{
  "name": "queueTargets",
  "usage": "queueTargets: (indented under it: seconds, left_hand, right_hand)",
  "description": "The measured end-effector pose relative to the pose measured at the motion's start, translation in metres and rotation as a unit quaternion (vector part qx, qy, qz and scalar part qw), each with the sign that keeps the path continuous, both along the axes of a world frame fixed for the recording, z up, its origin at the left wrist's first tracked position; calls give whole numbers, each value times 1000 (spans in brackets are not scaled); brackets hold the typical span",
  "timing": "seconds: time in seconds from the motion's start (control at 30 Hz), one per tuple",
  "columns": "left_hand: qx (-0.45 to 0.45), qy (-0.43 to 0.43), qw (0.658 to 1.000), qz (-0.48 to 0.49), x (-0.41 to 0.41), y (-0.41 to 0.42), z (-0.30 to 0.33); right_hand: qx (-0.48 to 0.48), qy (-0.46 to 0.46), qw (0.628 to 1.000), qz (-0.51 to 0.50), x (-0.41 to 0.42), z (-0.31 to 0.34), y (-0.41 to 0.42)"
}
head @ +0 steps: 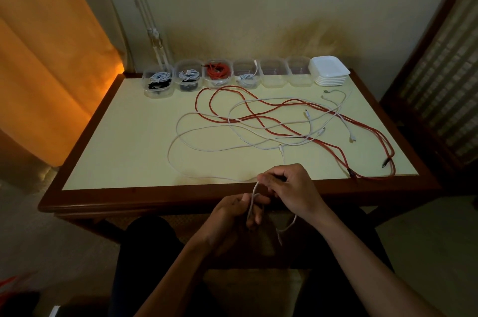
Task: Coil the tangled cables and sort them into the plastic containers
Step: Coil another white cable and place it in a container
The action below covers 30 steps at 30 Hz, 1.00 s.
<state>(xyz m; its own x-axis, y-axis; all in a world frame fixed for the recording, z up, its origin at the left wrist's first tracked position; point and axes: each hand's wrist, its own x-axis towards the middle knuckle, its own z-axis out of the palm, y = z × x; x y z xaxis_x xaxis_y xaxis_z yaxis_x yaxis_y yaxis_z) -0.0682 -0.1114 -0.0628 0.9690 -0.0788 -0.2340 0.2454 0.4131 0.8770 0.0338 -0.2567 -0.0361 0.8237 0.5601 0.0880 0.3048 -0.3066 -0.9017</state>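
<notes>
Several white cables (207,147) and a long red cable (261,120) lie tangled across the pale tabletop (124,135). At the table's near edge my left hand (232,215) grips a small loop of a white cable. My right hand (289,187) pinches the same cable just above it, and a short end hangs down below the hands. The rest of that cable runs left along the front edge, then curves back onto the table. A row of clear plastic containers (274,73) stands at the back; the left ones hold coiled white, black and red cables, the two right ones look empty.
A stack of white lids (329,71) sits at the right end of the container row. The table has a dark wooden rim (129,203). An orange curtain (51,58) hangs at the left, a wall behind, and a patterned panel (439,71) stands at the right.
</notes>
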Motion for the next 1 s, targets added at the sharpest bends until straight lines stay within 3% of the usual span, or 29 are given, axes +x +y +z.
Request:
queueTargets:
  seconds: [0.07,0.23,0.37,0.5,0.53,0.6,0.67,0.77,0.9,1.0]
  left_hand:
    - [20,-28,999,-22,-3,1,-1]
    - [-38,-66,997,-6,-2,-3,10]
    - [-80,-89,986,114,7,1,26]
    - [-129,-65,947,287,20,34,28]
    - [-97,-51,937,331,21,42,27]
    - [58,-39,921,384,20,50,26]
    - [234,-45,899,369,15,49,19]
    - [339,-45,895,285,8,42,-6]
    - [387,-65,912,119,2,26,-29]
    - [312,-75,946,54,-3,14,-30]
  right_hand:
    - [-3,0,1000,8,-1,-1,0]
    - [6,15,1000,8,-1,-4,1]
    - [-24,19,1000,5,-14,-19,1]
    - [-130,129,977,107,-31,-37,-8]
    - [-157,145,969,127,-35,-38,-11]
    - [-177,152,961,147,-40,-36,-16]
    - [-162,137,966,148,-42,-24,-19]
    - [-124,59,977,162,-39,-2,-15]
    - [-95,-25,982,159,-29,14,-8]
    - [-86,-57,989,102,-14,18,-9]
